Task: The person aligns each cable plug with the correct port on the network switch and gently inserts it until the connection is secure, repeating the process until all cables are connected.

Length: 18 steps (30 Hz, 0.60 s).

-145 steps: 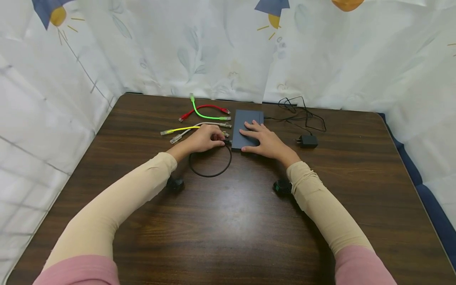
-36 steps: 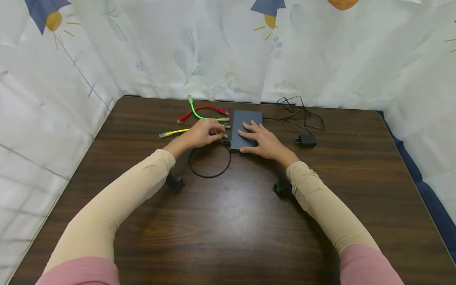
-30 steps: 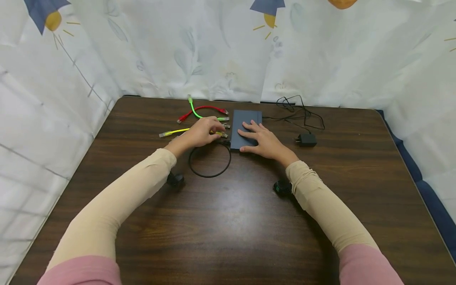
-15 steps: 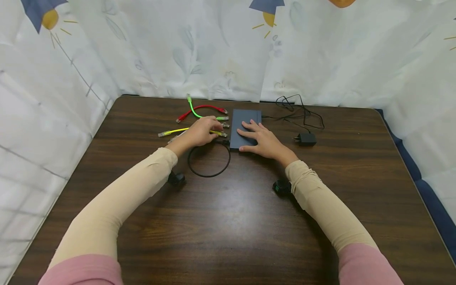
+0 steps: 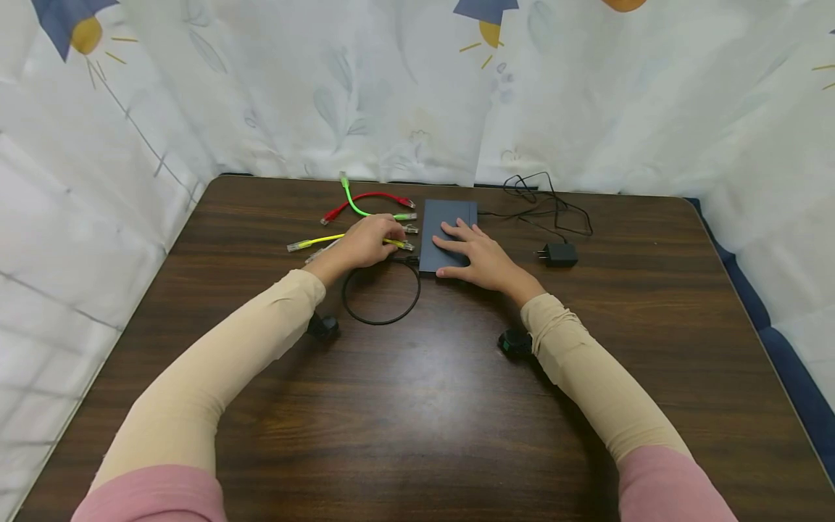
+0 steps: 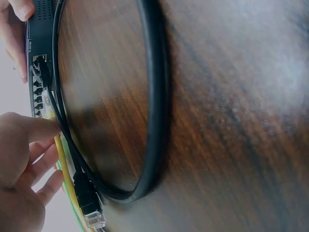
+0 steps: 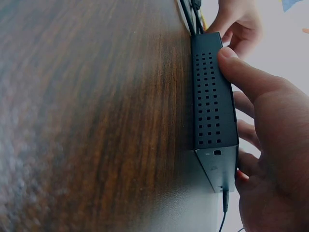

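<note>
A dark blue-grey network switch (image 5: 433,217) lies flat near the back of the table. My right hand (image 5: 479,257) rests on its top with spread fingers; in the right wrist view the thumb (image 7: 241,67) lies along the edge of the vented side. My left hand (image 5: 370,243) pinches a yellow Ethernet cable (image 6: 67,176) close behind its clear plug (image 5: 407,246), just left of the switch. A black Ethernet cable (image 5: 381,323) loops on the table, one plug (image 6: 42,70) seated in a port and the other plug (image 6: 94,218) loose below the left hand.
A grey cable (image 5: 320,254) lies partly under the left hand. Red (image 5: 335,212) and green (image 5: 359,209) cables cross behind it. On the right, a thin black power cord (image 5: 557,210) runs from the switch to a plug adapter (image 5: 559,254). A white curtain (image 5: 417,94) hangs behind the table.
My left hand was at the black cable's plug by the switch; it has shifted slightly back and now pinches the yellow cable. My right hand stays on the switch.
</note>
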Available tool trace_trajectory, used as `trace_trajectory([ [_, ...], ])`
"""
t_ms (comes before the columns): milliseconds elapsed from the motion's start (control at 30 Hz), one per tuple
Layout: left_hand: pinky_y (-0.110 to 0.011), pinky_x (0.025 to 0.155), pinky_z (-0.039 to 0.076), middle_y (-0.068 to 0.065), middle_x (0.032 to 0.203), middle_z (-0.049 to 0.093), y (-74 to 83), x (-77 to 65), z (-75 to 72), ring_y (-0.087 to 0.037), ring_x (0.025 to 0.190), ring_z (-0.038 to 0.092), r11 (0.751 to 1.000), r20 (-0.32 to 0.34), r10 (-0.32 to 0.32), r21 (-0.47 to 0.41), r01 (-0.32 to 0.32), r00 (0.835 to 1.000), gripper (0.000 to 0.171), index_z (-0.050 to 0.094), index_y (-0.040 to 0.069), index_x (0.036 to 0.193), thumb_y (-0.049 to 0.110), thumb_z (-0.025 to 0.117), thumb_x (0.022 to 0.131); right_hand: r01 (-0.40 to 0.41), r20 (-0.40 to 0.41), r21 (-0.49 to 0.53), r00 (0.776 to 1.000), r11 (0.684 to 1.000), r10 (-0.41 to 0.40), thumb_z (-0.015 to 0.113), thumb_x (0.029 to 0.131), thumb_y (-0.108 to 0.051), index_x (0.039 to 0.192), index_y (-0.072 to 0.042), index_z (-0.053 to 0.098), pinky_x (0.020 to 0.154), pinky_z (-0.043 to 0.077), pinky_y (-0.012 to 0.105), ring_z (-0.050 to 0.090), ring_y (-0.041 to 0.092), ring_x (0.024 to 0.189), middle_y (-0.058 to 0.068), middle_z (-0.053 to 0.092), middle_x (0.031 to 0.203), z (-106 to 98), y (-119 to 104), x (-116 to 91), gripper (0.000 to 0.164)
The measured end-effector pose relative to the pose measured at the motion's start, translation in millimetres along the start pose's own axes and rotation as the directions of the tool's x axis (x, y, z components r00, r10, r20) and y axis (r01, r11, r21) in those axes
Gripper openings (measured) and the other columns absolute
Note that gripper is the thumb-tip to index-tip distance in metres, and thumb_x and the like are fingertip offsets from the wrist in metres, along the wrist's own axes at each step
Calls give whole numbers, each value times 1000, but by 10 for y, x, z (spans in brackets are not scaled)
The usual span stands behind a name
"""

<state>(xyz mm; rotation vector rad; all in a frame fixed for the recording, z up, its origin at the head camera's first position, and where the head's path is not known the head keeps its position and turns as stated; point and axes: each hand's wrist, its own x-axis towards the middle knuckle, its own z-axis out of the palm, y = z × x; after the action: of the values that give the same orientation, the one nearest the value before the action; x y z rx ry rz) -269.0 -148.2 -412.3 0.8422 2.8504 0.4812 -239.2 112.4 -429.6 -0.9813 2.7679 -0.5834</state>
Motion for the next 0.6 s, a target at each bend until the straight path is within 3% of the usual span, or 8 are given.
trace_trajectory([
  [267,-41,85,51,-8,99,68,22,3,-33,-24,93,64,999,-6,0,-44,0,1000,12,65,9,98,9,71,87,-6,8,2,1000,1000,5,61,88,-55,150,-27,36,123,6,46,8,28,152,3,21,162,-5,-8,0,72],
  [600,-43,94,50,-11,112,69,4,-21,-75,-26,106,65,997,45,39,-67,-36,998,23,70,6,111,7,64,89,-3,10,7,1000,1000,3,60,88,-55,150,-27,36,123,5,45,7,27,152,3,20,162,-10,-2,1,72],
])
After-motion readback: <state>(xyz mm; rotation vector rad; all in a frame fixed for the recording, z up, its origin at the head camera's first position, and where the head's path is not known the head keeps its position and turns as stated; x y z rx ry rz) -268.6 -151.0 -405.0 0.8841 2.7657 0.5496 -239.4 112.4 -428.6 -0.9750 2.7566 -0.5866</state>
